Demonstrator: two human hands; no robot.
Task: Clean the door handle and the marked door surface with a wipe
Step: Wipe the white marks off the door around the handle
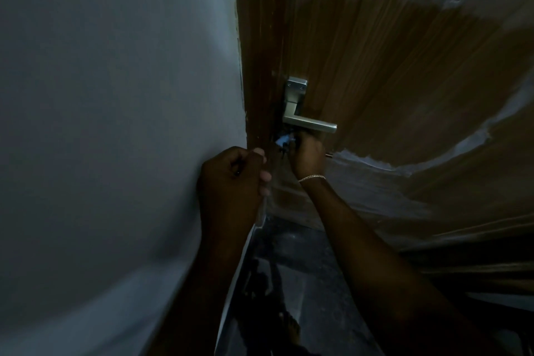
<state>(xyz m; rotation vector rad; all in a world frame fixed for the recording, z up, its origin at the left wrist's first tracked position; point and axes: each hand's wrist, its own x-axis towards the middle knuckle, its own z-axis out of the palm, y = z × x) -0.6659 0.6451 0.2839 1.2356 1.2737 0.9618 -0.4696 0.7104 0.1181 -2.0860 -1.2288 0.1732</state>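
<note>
Door [390, 66] fills everything to the right of the door handle [306, 114], brown wood grain with pale whitish streaks [474, 136] sweeping across it off to the handle's right and below. Left of the handle, beyond the dark door frame [260, 52], it's all plain grey wall [115, 95]. Well below the handle there's dark floor [303, 269], very dim, and a bare foot [289, 326] just shows down there. Now the hands: the left hand [234, 179] sits below and left of the handle, against the frame edge, fingers curled in tight, but whether that grip holds anything I cannot tell in this light. The right hand [307, 153] is tucked right under the handle's silver lever, almost touching it, its grip curled round a small pale-blue wad, the wipe [283, 140] as best I can make out, which pokes out just below the handle's plate. A thin chain bracelet [312, 178] circles the right wrist.
</note>
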